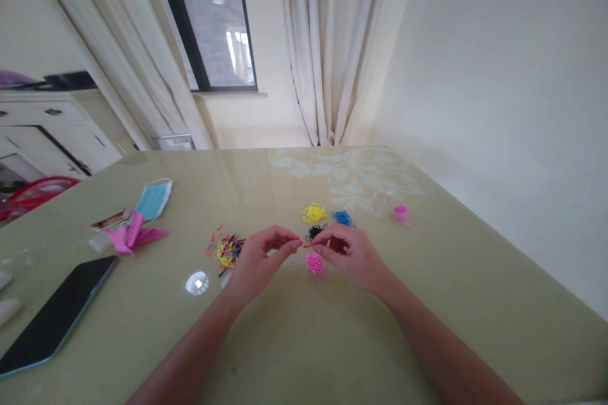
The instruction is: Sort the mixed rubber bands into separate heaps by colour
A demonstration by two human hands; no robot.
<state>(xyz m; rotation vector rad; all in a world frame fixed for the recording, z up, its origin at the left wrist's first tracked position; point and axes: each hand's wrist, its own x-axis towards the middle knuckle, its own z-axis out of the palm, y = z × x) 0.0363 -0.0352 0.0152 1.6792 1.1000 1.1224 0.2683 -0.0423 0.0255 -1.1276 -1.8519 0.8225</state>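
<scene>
My left hand [259, 261] and my right hand [351, 254] meet over the middle of the table, fingers pinched together. Between their fingertips stretches a small red rubber band [306, 245]. Just below the fingertips lies a pink pile of bands [314, 262]. A mixed pile of coloured bands [228, 249] sits left of my left hand. Beyond the hands lie a yellow pile [313, 212], a black pile [315, 230] and a blue pile [342, 218].
On the olive table [304, 342] lie a dark tablet [57, 313] at the front left, a pink paper piece [130, 235], a blue face mask [152, 199] and a small pink cap [401, 212]. A wall runs along the right; curtains and a window stand behind.
</scene>
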